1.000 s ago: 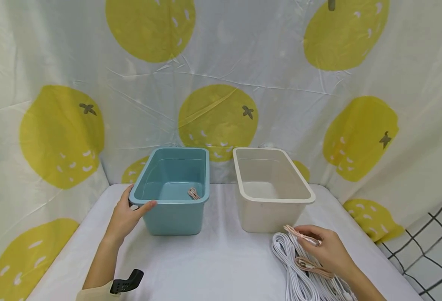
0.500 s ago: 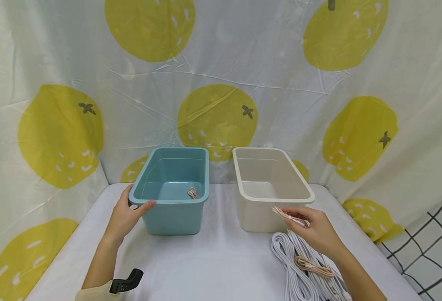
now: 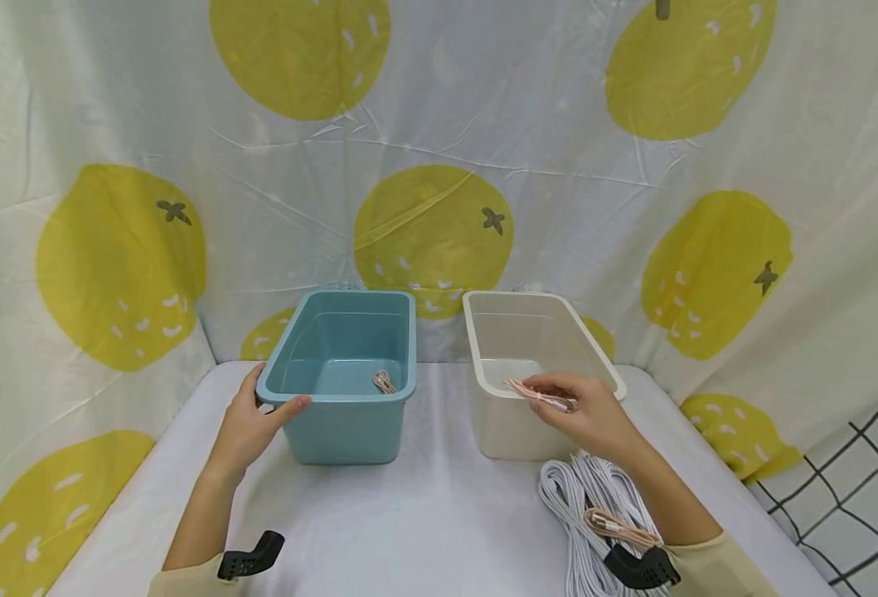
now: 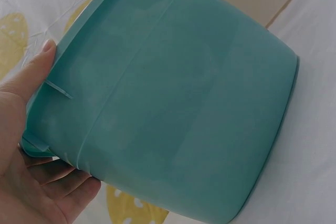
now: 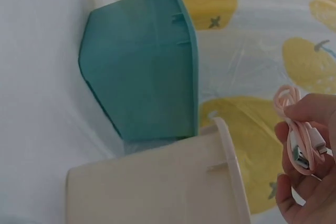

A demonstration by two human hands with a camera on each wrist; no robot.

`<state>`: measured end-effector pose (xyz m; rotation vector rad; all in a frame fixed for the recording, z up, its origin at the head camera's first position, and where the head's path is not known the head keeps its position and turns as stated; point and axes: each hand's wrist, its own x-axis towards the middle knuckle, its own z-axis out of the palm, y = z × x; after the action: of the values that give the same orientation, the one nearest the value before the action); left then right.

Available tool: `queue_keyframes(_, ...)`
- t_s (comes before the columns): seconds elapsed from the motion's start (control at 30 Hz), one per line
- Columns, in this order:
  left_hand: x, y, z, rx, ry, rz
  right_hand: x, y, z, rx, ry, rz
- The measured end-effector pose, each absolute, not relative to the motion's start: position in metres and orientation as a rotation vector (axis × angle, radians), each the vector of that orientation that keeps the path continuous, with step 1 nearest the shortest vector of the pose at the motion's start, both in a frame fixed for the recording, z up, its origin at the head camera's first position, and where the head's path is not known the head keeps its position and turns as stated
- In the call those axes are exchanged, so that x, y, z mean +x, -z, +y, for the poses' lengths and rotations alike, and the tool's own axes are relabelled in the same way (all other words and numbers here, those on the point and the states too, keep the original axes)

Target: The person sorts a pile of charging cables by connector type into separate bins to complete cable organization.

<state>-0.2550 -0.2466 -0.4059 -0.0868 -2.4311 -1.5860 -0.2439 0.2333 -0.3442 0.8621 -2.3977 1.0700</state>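
My left hand [image 3: 246,427] grips the near left corner of a teal plastic bin [image 3: 345,431], thumb along the rim and fingers beneath it, as the left wrist view shows. A small bundled pinkish cable [image 3: 384,381] lies inside that bin. My right hand [image 3: 584,414] pinches a coiled pink USB cable [image 5: 301,135] between thumb and fingers, above the near rim of a cream bin [image 3: 513,431]. Metal and white plug ends show on the coil in the right wrist view. Below the right forearm sit bundled white cables [image 3: 564,497] with a beige-pink cable [image 3: 610,528] on top.
Both bins stand side by side at the back of a white-covered table [image 3: 439,531], a narrow gap between them. Behind hangs a lemon-print curtain [image 3: 439,124]. Black wire grid [image 3: 849,489] stands at the right edge. Dark wrist mounts [image 3: 252,555] sit on both sleeves.
My right hand has lifted the pink cable off the cable pile and moved it up and left to the cream bin's near rim. My left hand stays on the teal bin.
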Motion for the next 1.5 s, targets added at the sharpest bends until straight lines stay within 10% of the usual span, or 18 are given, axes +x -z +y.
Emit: queue_keyframes(1.5, -0.257, 0.410, -0.246, -0.100, 1.610, -2.399, -0.348, 0.313, 0.070, 0.972, -1.292, -2.564)
